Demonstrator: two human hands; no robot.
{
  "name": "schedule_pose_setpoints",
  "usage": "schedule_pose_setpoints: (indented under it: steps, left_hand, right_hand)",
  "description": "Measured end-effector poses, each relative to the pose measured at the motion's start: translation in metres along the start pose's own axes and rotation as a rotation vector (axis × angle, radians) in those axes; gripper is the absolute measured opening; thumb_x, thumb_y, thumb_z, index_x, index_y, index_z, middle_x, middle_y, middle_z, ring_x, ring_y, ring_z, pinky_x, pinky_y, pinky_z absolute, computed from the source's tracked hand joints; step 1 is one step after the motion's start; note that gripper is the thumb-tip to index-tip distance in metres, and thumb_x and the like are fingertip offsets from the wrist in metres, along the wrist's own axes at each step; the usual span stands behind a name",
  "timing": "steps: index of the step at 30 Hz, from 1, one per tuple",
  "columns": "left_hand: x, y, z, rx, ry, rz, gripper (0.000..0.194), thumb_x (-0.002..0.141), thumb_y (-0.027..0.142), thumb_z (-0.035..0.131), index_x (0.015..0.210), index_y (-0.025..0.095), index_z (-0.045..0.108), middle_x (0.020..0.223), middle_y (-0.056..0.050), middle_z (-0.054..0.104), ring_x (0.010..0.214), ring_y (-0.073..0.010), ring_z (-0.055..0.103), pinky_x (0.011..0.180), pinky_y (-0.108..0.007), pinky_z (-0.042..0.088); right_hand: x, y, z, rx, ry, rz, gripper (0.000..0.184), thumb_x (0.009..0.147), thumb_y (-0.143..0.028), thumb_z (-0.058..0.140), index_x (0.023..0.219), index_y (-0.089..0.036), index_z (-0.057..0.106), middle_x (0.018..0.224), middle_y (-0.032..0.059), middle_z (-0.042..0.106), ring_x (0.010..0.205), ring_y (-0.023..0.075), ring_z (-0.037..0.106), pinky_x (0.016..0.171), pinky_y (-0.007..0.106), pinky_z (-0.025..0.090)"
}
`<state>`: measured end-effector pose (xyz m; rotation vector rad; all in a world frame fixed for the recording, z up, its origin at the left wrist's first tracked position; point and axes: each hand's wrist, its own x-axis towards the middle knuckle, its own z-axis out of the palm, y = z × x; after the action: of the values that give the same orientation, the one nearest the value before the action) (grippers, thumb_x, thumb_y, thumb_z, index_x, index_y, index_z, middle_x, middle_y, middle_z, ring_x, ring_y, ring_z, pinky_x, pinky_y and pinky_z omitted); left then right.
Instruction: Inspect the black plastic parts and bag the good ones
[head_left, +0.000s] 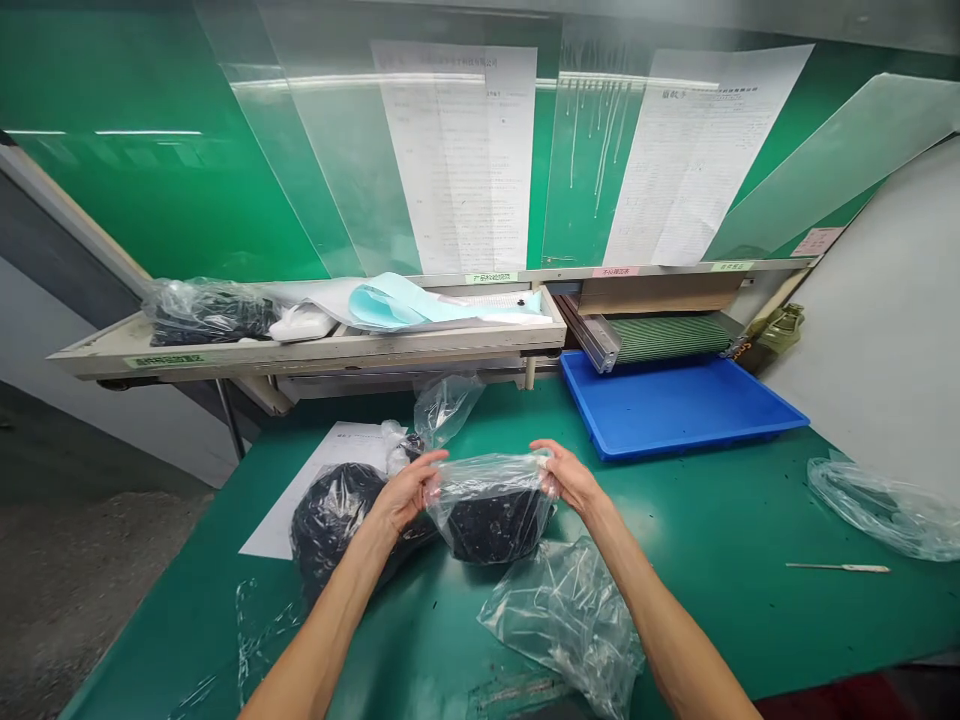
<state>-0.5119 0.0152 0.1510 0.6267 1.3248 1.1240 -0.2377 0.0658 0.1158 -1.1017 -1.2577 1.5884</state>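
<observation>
The left hand [405, 490] and the right hand [574, 478] held a clear plastic bag with dark lumpy content [491, 515] between them, over the green work table [720, 600]; the fingers were half curled, pinching both sides of the bag. Just left, a larger black bundle in clear plastic [330, 525] touched it and stood in the way. A crumpled clear bag [562, 625] lay near, while open table stretched right, below a blue plastic tray [667, 405] at the far side.
</observation>
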Motion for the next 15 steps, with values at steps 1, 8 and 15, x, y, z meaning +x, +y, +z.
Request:
schedule_pose_setpoints:
  steps: [1,8,15]
  left_hand:
    - [0.0,-0.002,-0.002,-0.007,-0.003,-0.026,0.026,0.069,0.005,0.058,0.094,0.011,0.062,0.052,0.004,0.054,0.04,-0.0077,0.05,0.044,-0.018,0.047]
    - [-0.02,-0.021,-0.016,0.017,-0.079,-0.01,0.027,0.073,0.015,0.063,0.099,0.013,0.063,0.091,-0.009,0.07,0.09,-0.0189,0.067,0.086,-0.029,0.053]
    - [-0.016,-0.032,-0.009,0.259,-0.001,0.169,0.019,0.062,0.03,0.074,0.065,0.015,0.063,0.094,-0.006,0.068,0.099,-0.0242,0.059,0.085,-0.029,0.046]
  right_hand:
    - [0.001,0.008,0.001,0.055,-0.015,0.029,0.022,0.089,-0.033,0.057,0.102,-0.015,0.059,0.062,-0.006,0.055,0.045,0.0067,0.047,0.045,0.02,0.041]
    - [-0.017,0.036,-0.009,0.303,-0.112,0.066,0.037,0.08,-0.041,0.067,0.106,-0.015,0.061,0.105,0.0087,0.067,0.089,0.0174,0.065,0.076,0.031,0.053]
    - [-0.029,0.019,-0.031,0.115,-0.264,0.088,0.066,0.055,-0.032,0.08,0.116,-0.019,0.058,0.118,0.0109,0.064,0.106,0.0261,0.061,0.082,0.036,0.05]
